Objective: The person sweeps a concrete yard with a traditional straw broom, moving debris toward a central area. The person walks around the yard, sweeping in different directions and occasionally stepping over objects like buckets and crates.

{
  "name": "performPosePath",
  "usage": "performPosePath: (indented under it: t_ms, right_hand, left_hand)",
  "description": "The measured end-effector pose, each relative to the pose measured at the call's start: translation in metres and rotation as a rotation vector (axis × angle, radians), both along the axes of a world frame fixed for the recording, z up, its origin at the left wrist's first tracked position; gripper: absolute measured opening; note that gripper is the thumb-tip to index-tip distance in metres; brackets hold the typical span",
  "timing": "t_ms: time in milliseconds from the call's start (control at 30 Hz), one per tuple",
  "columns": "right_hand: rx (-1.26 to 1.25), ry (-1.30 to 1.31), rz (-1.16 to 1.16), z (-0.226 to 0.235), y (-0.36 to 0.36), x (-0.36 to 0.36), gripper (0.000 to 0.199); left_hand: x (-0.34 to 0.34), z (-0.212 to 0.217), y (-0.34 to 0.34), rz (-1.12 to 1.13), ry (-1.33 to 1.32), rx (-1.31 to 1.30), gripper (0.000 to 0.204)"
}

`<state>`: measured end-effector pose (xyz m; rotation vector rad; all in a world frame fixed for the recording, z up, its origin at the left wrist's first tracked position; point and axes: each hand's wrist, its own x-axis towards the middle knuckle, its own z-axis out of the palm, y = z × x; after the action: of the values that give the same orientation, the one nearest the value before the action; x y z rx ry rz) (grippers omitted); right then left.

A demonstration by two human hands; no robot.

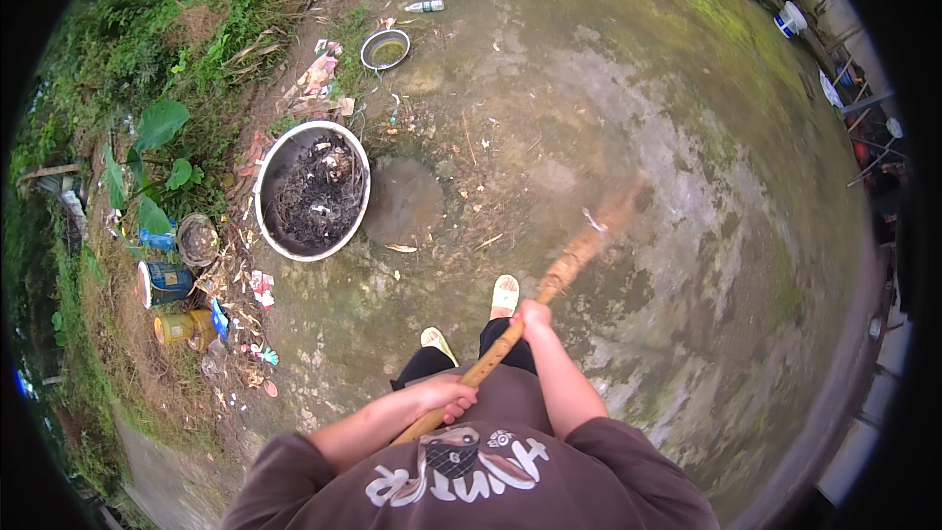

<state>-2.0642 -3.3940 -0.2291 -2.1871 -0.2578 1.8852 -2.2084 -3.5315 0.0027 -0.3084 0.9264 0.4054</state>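
While I watch from above, the yard (608, 108) is bare concrete, stained and mossy, with a grassy bank along its left edge. My left hand (444, 395) is closed round the near end of a wooden stick (510, 334); my right hand (535, 315) is closed round it further up, above my sandals. The stick's far end blurs over the ground. By the left edge sits a big metal basin (312, 190) of dark debris. Beside it in the litter lie a blue can (163, 283), a yellow can (182, 328) and scraps of coloured wrapper. A small bowl (386, 49) and a clear bottle (425, 6) lie near the far edge.
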Motion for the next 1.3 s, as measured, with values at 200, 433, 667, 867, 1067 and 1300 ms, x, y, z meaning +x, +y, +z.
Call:
performPosePath:
  t_ms: [200, 433, 667, 867, 1067, 1300]
  right_hand:
    - [-0.04, 0.196, 0.44, 0.03, -0.092, -0.244, 0.012]
    - [0.142, 0.367, 0.37, 0.092, -0.116, -0.239, 0.011]
    - [0.177, 0.101, -0.004, 0.082, -0.155, -0.055, 0.007]
    - [0.009, -0.136, -0.181, 0.045, -0.215, 0.065, 0.008]
    - [0.006, -0.155, 0.384, 0.007, -0.286, -0.091, 0.007]
    - [0.056, 0.262, 0.455, 0.097, -0.31, -0.119, 0.018]
  left_hand:
    - [-0.087, 0.029, -0.117, 0.571, 0.21, -0.123, 0.018]
    - [-0.095, 0.074, -0.171, 0.454, 0.295, 0.015, 0.02]
    - [-0.056, 0.031, -0.185, -0.1, 0.044, 0.217, 0.013]
    - [0.001, -0.016, -0.206, -0.219, -0.164, 0.134, 0.01]
    - [-0.033, 0.004, -0.301, 0.313, -0.058, -0.181, 0.017]
    - [0.018, 0.081, -0.346, 0.52, 0.206, -0.142, 0.021]
